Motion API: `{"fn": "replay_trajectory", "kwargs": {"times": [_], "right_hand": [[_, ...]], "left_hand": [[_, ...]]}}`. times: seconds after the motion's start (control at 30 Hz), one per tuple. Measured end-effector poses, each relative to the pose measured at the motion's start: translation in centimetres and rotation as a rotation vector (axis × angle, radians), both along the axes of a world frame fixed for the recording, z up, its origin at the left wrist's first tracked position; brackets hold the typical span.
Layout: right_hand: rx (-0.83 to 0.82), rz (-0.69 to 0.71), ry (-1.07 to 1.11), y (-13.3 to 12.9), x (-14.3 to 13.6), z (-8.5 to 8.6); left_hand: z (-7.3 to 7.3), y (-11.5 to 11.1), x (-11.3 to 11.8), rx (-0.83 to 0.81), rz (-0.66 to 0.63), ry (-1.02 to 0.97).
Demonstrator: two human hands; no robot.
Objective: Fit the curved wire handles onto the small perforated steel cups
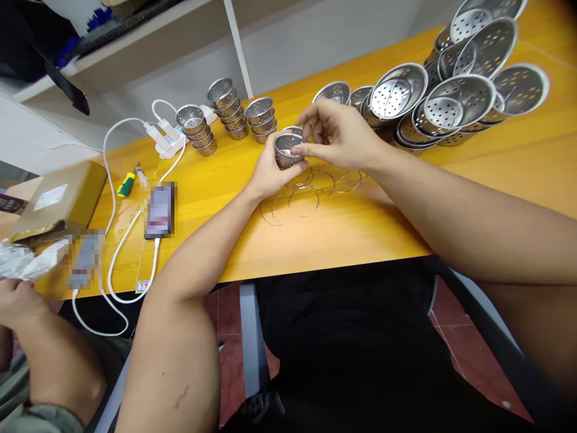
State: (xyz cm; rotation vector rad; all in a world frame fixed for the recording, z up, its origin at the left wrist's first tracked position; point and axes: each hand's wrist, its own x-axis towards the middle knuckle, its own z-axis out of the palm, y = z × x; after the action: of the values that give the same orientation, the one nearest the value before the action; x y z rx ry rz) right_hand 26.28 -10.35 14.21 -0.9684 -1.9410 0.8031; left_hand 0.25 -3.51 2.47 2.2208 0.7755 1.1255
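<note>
Over the middle of the yellow table, my left hand [270, 171] is wrapped round a small perforated metal cup [288, 157], its open mouth facing up. My right hand [332, 135] is at the cup's right side, thumb on the rim and the other fingers curled; whether they pinch something is too small to tell. Just behind the cup, the rim of another metal cup partly shows. Several thin wire rings [304, 187] lie on the table below and to the right of the hands.
Stacked metal cups [237, 114] stand at the back; larger stacks [444, 108] fill the right. Leftward are a power strip [166, 141], cables, a phone [160, 210], a green-yellow screwdriver [127, 184] and a cardboard box [63, 201]. Another person's arm [49, 343] is at lower left.
</note>
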Motion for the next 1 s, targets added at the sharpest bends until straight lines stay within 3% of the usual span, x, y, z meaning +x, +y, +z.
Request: {"fn": "replay_trajectory", "kwargs": {"times": [0.13, 0.27, 0.53, 0.77, 0.87, 1.0], "right_hand": [[0.077, -0.026, -0.243, -0.9, 0.0, 0.7], [0.142, 0.033, -0.312, -1.5, -0.5, 0.6], [0.210, 0.070, -0.346, -1.2, -0.8, -0.9], [0.182, 0.057, -0.411, -1.5, -0.4, 0.3], [0.161, 0.009, -0.416, -1.1, 0.4, 0.4], [0.165, -0.009, -0.453, -0.3, 1.0, -0.4]], "left_hand": [[2.2, -1.6, 0.0, -0.090, 0.177, 0.033], [3.4, -2.2, 0.1, -0.077, 0.229, 0.017], [3.0, -2.4, 0.7, -0.089, 0.180, 0.036], [2.4, -2.2, 0.2, -0.100, 0.104, 0.080], [2.6, -2.3, -0.4, -0.144, 0.141, 0.110], [3.5, -2.2, -1.3, -0.153, 0.301, 0.179]]}}
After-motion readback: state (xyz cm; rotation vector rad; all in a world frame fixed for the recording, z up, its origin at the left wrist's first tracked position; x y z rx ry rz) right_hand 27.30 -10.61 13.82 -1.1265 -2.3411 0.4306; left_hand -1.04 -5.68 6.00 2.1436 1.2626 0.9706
